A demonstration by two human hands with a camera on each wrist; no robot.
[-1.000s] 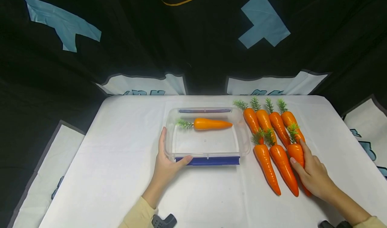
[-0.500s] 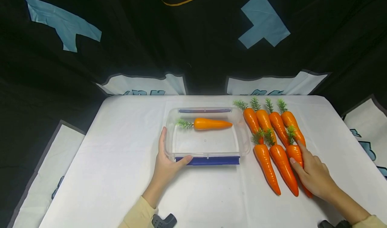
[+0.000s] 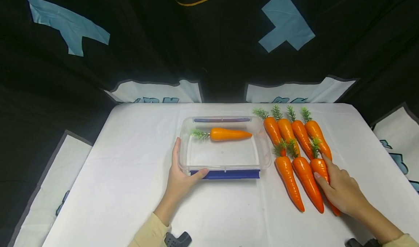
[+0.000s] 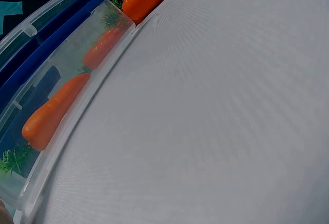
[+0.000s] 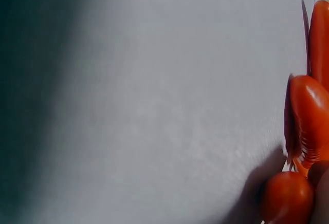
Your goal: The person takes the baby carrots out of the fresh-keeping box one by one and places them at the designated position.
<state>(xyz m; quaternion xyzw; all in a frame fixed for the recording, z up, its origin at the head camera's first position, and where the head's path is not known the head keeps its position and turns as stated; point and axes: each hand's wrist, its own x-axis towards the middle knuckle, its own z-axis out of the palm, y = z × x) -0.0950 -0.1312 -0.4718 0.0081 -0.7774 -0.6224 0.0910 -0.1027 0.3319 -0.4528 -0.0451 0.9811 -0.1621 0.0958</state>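
Note:
In the head view my left hand (image 3: 180,181) holds the front left corner of a clear plastic container (image 3: 226,167), its thumb over the front by the blue latch (image 3: 232,174). Inside lies one orange carrot (image 3: 229,134), its green top pointing left. To the right, my right hand (image 3: 342,190) grips a carrot (image 3: 318,166) at the near right end of a group, thumb on one side and fingers on the other; the hand covers part of it. The right wrist view shows a rounded carrot end (image 5: 288,198) by a dark bit of hand (image 5: 321,196).
Two rows of carrots lie right of the container, including a front carrot (image 3: 289,183) beside another carrot (image 3: 307,183), and a back carrot (image 3: 302,138). A white cloth (image 3: 137,148) covers the table. Dark fabric (image 3: 222,58) hangs behind it.
The carrot in my right hand has shifted slightly, its tip moving right and toward me. The carrot behind it has edged right. My left hand and the container have stayed in place.

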